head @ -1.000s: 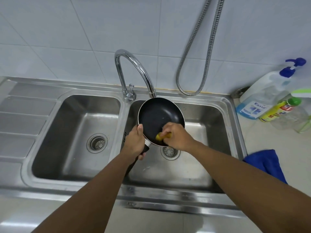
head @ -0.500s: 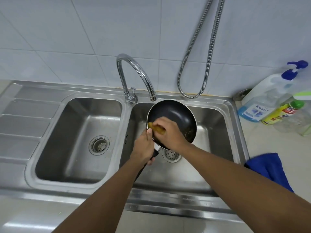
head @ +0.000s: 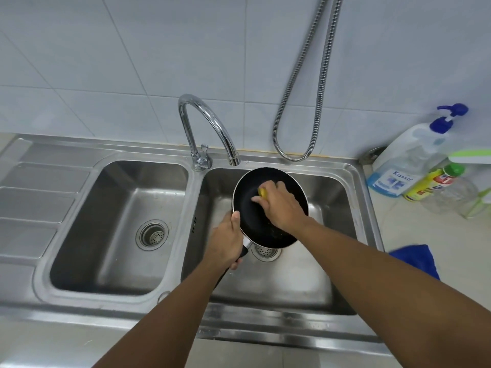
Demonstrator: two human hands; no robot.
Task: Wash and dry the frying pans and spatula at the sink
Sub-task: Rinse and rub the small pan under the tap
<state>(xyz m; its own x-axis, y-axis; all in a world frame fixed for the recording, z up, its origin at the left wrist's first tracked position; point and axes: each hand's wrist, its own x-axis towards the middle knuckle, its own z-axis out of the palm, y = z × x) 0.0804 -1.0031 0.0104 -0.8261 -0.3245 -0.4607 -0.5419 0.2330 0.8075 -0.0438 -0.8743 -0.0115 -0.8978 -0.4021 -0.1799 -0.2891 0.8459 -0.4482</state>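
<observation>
Left hand (head: 228, 243) gripping the pan (head: 247, 217) by its handle, the right hand (head: 281, 205) has swept its clutched sponge (head: 263, 192) farther in: still scrubbing.

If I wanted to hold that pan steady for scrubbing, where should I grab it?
By the handle, coming from the near side. The pan is tilted over the basin with its handle pointing back toward the person, where the left hand grips it, thumb on the rim. That leaves the bowl free for the sponge in the right hand.
</observation>
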